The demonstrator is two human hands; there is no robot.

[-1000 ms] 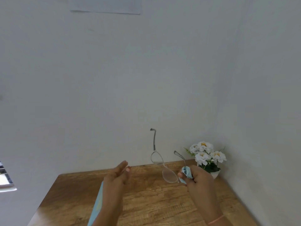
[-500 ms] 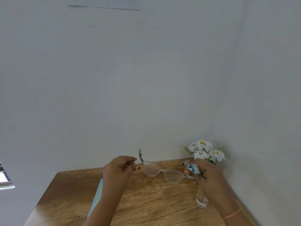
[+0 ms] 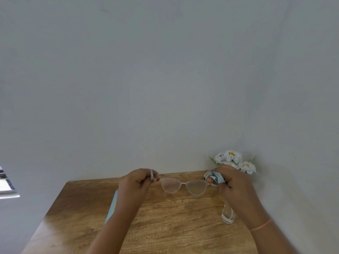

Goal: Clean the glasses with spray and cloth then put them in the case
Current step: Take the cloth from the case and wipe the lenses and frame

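Clear-framed glasses (image 3: 183, 186) hang level above the wooden table (image 3: 174, 226), held between both hands. My left hand (image 3: 135, 182) pinches the left temple near its hinge. My right hand (image 3: 231, 182) grips the right end of the frame together with a bunched light-blue cloth (image 3: 217, 177). A clear spray bottle (image 3: 228, 214) stands on the table under my right forearm, partly hidden. A light-blue flat thing (image 3: 111, 208), perhaps the case, lies on the table behind my left forearm, mostly hidden.
A small pot of white flowers (image 3: 233, 160) stands at the back right corner against the wall. Grey walls close off the table at the back and right. A window edge (image 3: 7, 184) shows at far left.
My left hand rose and took hold of the left temple. The glasses swung from a tilted, one-handed hold down to level between both hands.
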